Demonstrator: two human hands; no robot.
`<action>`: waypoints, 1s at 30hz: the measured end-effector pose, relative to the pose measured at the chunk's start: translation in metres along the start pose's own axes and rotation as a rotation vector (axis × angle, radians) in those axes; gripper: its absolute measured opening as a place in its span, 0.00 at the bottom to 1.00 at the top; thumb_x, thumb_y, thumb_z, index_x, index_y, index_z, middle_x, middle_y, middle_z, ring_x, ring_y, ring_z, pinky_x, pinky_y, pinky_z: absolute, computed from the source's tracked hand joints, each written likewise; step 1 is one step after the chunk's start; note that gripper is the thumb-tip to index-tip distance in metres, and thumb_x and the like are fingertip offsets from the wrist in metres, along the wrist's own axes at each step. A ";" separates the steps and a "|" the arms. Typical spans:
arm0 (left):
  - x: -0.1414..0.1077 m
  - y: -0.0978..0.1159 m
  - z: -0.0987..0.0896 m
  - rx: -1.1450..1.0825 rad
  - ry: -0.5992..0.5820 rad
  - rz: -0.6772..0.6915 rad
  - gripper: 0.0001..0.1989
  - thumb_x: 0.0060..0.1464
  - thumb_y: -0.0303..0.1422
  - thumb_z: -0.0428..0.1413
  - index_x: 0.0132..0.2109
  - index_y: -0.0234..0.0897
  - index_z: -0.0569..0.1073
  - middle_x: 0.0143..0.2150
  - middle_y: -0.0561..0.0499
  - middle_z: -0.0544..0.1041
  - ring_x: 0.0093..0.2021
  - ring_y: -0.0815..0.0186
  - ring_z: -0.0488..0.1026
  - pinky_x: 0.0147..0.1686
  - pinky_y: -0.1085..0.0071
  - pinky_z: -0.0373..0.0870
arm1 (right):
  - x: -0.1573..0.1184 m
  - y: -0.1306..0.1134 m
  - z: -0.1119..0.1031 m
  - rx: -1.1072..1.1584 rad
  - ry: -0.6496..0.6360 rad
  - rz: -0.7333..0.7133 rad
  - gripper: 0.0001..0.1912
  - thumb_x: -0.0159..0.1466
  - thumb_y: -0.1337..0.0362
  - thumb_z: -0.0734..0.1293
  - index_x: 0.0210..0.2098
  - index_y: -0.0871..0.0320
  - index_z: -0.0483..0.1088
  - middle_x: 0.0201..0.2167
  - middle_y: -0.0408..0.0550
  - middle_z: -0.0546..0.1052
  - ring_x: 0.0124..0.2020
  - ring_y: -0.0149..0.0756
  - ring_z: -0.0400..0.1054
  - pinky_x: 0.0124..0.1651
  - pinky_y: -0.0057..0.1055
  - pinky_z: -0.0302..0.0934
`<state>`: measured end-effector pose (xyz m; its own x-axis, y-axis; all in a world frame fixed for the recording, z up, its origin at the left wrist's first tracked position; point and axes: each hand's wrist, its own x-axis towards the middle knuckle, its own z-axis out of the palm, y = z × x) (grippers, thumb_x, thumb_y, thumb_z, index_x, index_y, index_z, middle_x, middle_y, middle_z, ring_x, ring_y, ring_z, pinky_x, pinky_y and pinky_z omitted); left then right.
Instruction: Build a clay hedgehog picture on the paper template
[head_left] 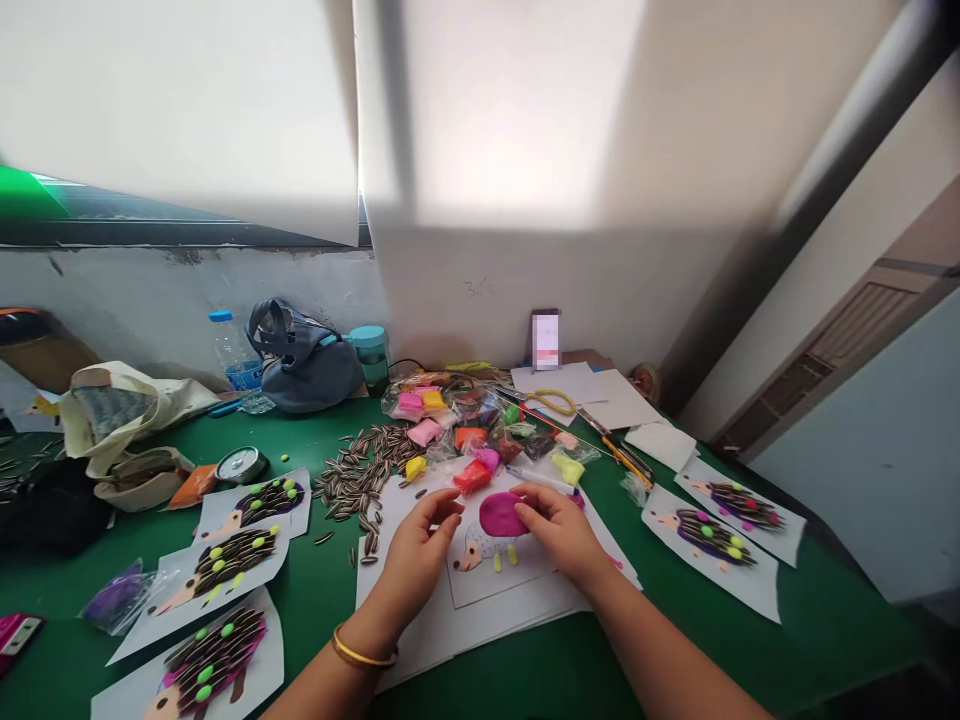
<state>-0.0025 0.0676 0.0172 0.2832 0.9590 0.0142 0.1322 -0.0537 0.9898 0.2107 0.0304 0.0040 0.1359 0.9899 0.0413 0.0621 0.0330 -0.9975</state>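
A flattened oval of magenta modelling clay (501, 516) is pinched at its right edge by my right hand (564, 530), thumb in front. It is held over a hedgehog picture (480, 545) with a peach face, a speckled body and yellow-green feet. My left hand (420, 550), with a gold bangle at the wrist, hovers left of the clay, apart from it. Its fingers are bent, with a small gap to the thumb and nothing visible between them. Under both hands lie stacked white sheets (420, 640).
Striped sunflower seeds (360, 470) are heaped behind my left hand. Bagged coloured clay (472, 440), yellow-handled scissors (551, 402) and a propped phone (547, 340) stand farther back. Seed-covered hedgehog pictures (232, 560) lie left, others (712, 540) right, on the green table (322, 610).
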 end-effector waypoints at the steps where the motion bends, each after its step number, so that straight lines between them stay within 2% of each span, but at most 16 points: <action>1: 0.002 -0.001 -0.003 0.050 0.011 0.013 0.18 0.53 0.37 0.57 0.50 0.37 0.74 0.46 0.43 0.79 0.47 0.56 0.76 0.46 0.60 0.71 | 0.001 0.001 -0.001 -0.031 -0.003 0.013 0.18 0.59 0.53 0.69 0.43 0.58 0.75 0.36 0.49 0.79 0.37 0.41 0.72 0.39 0.35 0.65; 7: 0.007 -0.009 -0.008 0.288 0.000 0.082 0.13 0.55 0.34 0.53 0.45 0.39 0.77 0.46 0.45 0.78 0.48 0.57 0.75 0.51 0.58 0.70 | 0.000 0.002 0.000 -0.175 -0.075 0.025 0.15 0.60 0.57 0.66 0.43 0.57 0.75 0.38 0.48 0.79 0.38 0.40 0.72 0.40 0.33 0.65; 15: 0.004 -0.019 -0.004 0.471 -0.074 0.135 0.14 0.58 0.31 0.51 0.48 0.41 0.76 0.49 0.48 0.78 0.50 0.59 0.74 0.53 0.60 0.69 | 0.001 0.000 0.000 -0.265 -0.130 -0.007 0.13 0.62 0.60 0.64 0.43 0.56 0.75 0.38 0.46 0.79 0.39 0.39 0.72 0.42 0.32 0.64; 21: 0.003 -0.015 -0.003 0.566 -0.111 0.138 0.14 0.59 0.29 0.50 0.49 0.40 0.76 0.49 0.48 0.79 0.50 0.59 0.74 0.52 0.61 0.69 | 0.003 0.001 0.001 -0.432 -0.126 -0.010 0.14 0.62 0.61 0.63 0.44 0.55 0.76 0.36 0.46 0.79 0.36 0.38 0.72 0.39 0.31 0.63; 25: 0.001 -0.010 -0.003 0.619 -0.144 0.187 0.14 0.60 0.28 0.50 0.48 0.40 0.77 0.46 0.48 0.79 0.48 0.60 0.74 0.50 0.62 0.70 | 0.004 -0.001 0.002 -0.563 -0.129 -0.026 0.13 0.62 0.62 0.63 0.44 0.55 0.76 0.35 0.46 0.80 0.35 0.38 0.72 0.37 0.31 0.62; 28: -0.001 -0.005 -0.002 0.660 -0.187 0.235 0.18 0.60 0.24 0.48 0.49 0.42 0.77 0.47 0.47 0.78 0.47 0.62 0.74 0.49 0.64 0.71 | 0.006 -0.002 0.002 -0.601 -0.130 -0.039 0.14 0.62 0.62 0.64 0.44 0.55 0.76 0.37 0.47 0.80 0.37 0.39 0.72 0.39 0.31 0.63; 30: -0.003 -0.004 0.000 0.719 -0.229 0.269 0.21 0.59 0.21 0.48 0.51 0.44 0.78 0.51 0.47 0.76 0.49 0.61 0.74 0.50 0.64 0.71 | 0.007 -0.002 0.001 -0.626 -0.126 -0.051 0.14 0.62 0.63 0.64 0.44 0.55 0.76 0.40 0.48 0.80 0.40 0.40 0.72 0.42 0.32 0.63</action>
<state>-0.0042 0.0647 0.0138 0.5705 0.8105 0.1329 0.5890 -0.5165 0.6215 0.2102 0.0374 0.0060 0.0023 0.9991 0.0430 0.6363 0.0317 -0.7708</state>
